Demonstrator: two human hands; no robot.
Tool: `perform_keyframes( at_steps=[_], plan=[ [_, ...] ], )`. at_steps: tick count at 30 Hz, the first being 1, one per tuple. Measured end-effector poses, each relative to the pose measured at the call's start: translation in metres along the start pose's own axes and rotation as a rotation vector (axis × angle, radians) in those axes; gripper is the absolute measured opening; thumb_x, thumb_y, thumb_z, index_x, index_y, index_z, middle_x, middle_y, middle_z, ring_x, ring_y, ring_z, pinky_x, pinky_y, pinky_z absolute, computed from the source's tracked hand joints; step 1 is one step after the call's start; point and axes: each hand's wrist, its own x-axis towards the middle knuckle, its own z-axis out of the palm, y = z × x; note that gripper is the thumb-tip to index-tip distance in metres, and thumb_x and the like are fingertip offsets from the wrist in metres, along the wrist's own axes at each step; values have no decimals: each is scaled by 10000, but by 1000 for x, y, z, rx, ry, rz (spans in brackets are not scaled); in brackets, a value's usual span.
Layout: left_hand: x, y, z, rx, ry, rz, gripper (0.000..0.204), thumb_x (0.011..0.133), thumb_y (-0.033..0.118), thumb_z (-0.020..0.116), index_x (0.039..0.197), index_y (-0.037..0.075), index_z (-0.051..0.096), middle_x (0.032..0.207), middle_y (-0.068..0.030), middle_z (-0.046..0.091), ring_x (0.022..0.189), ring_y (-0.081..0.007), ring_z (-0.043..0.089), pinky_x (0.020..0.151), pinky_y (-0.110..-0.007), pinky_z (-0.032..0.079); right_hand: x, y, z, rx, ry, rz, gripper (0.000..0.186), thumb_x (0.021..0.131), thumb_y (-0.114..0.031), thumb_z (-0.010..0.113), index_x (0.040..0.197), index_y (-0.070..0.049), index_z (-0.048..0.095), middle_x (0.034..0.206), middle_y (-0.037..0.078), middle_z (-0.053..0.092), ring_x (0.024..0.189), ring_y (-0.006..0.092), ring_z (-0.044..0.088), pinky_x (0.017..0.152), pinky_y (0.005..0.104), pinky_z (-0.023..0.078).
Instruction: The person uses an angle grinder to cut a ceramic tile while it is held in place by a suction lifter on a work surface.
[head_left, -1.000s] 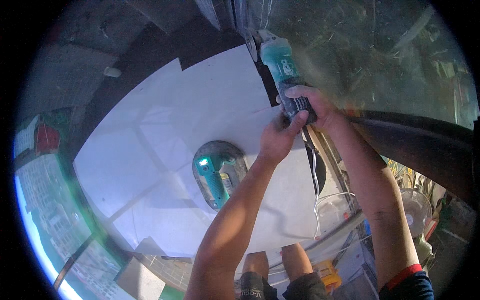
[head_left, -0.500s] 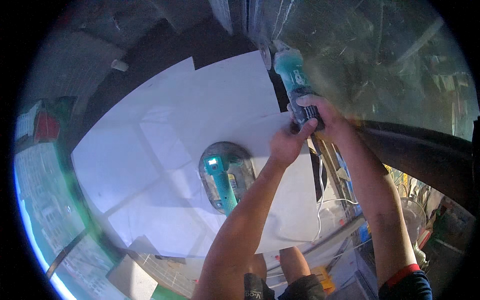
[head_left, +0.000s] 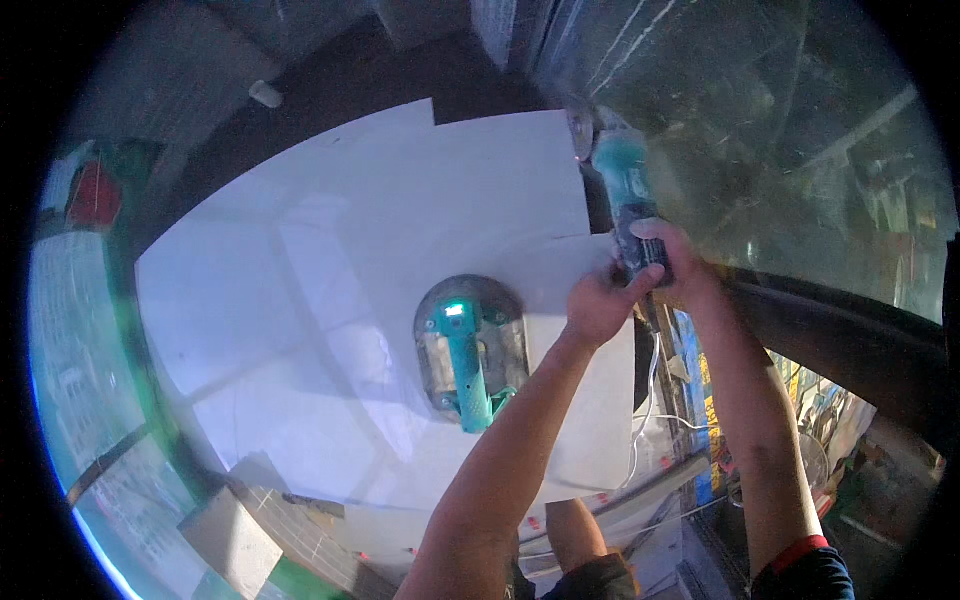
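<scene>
Both my hands are wrapped round the dark rear body of a teal angle grinder [head_left: 625,180], whose head points away from me. My left hand [head_left: 603,300] holds it from the left and below. My right hand [head_left: 675,258] grips it from the right. The grinder's disc [head_left: 581,135] stands on edge by the far right corner of a large white tile [head_left: 280,330]; whether it touches the edge I cannot tell. On the tile sits a suction cup lifter [head_left: 465,360] with a teal handle and a lit display, beside my left forearm.
A cloudy, scratched panel [head_left: 790,130] rises at the right, above a dark beam [head_left: 840,310]. A white cable [head_left: 655,375] hangs below the grinder. At lower left lies a pale block [head_left: 232,540]. A small white cylinder [head_left: 265,94] lies at far left.
The view has shifted, so the grinder, my hands and the lifter appear further right and lower. My grip on the grinder looks the same.
</scene>
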Motion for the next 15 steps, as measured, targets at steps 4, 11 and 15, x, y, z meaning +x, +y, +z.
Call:
perform_keyframes(
  at_steps=[4,11,15],
  plan=[
    [-7,0,-5,15,10,-6,764,787,701,612,1087,-1,641,935,-169,700,957,-310,671,833,-397,495,-13,6,14,-7,-16,-43,234,810,-197,647,962,-22,610,837,106,659,698,207,656,652,340,555],
    [-20,51,-12,-63,159,47,698,840,548,672,1135,-76,563,1063,-212,649,979,-261,619,852,-363,484,-50,36,36,-804,376,-584,242,846,-231,644,956,-18,606,906,122,649,796,236,640,709,350,521],
    [-30,98,-20,-73,86,-120,617,798,477,750,1060,-68,627,1009,-156,684,925,-194,634,806,-334,503,-91,40,106,-1102,700,-408,314,842,-211,661,1022,22,551,891,179,629,839,322,630,745,432,503]
  ],
)
